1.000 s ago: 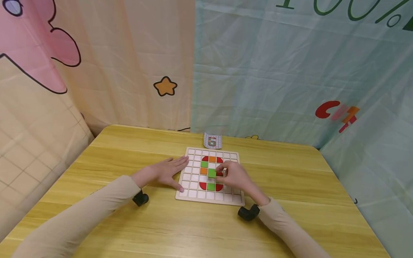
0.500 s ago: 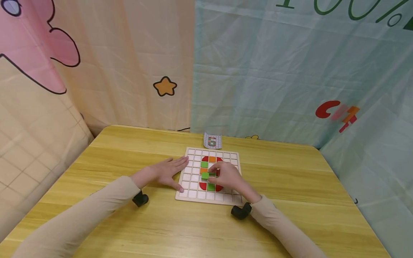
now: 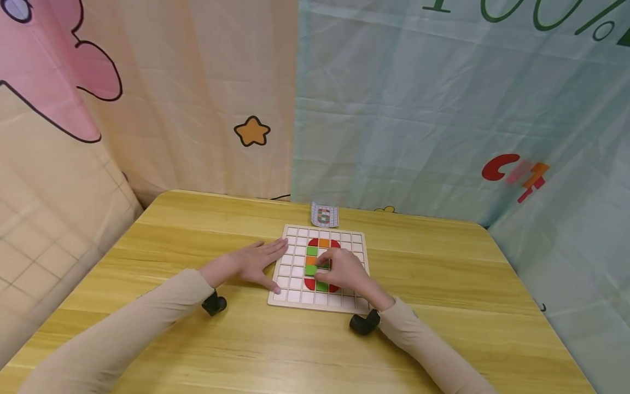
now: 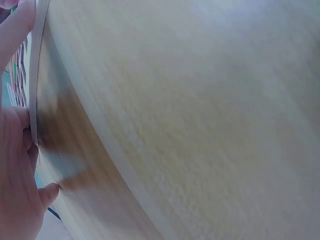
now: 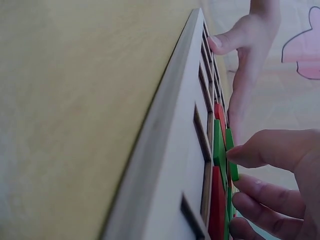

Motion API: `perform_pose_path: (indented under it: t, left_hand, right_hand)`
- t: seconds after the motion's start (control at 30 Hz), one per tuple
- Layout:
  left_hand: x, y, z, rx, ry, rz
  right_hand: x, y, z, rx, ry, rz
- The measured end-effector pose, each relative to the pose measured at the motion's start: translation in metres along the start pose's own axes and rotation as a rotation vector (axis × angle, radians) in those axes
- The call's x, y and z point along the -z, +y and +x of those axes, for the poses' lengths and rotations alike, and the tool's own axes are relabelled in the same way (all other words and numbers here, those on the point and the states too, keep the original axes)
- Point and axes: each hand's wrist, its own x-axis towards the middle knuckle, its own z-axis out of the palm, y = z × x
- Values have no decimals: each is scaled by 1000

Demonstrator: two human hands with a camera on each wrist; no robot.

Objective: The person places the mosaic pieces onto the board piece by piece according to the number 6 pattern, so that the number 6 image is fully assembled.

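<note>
A white gridded wooden board (image 3: pixel 293 296) lies on the table, holding red, orange and green tiles in its middle cells. My left hand (image 3: pixel 253 264) rests with fingers spread on the board's left edge; the left wrist view shows part of that hand (image 4: pixel 17 170) along the rim. With thumb and fingers, my right hand (image 3: pixel 348 271) pinches a green square tile (image 3: pixel 310 270) over the cell just below an orange tile (image 3: pixel 311 261). In the right wrist view this green tile (image 5: pixel 231 150) stands slightly proud of the board, between thumb and fingertips. The right hand hides several tiles.
A small card (image 3: pixel 324 215) printed with a coloured grid pattern lies just behind the board. The wooden table (image 3: pixel 197 350) reaches back to hanging curtains (image 3: pixel 394 137). A black wrist-worn device (image 3: pixel 365 323) sits below the right wrist, near the board's front corner.
My right hand has moved left with the green tile, from the middle column to the left column of the pattern, and lowered it onto the board. The left hand has stayed put.
</note>
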Motion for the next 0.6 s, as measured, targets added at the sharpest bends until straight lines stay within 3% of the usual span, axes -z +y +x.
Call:
perform_pose_path:
  t: [0.6]
  left_hand:
    - [0,0,-1,-4,4,-7]
  right_hand:
    - [-1,0,-3,23,9,-17]
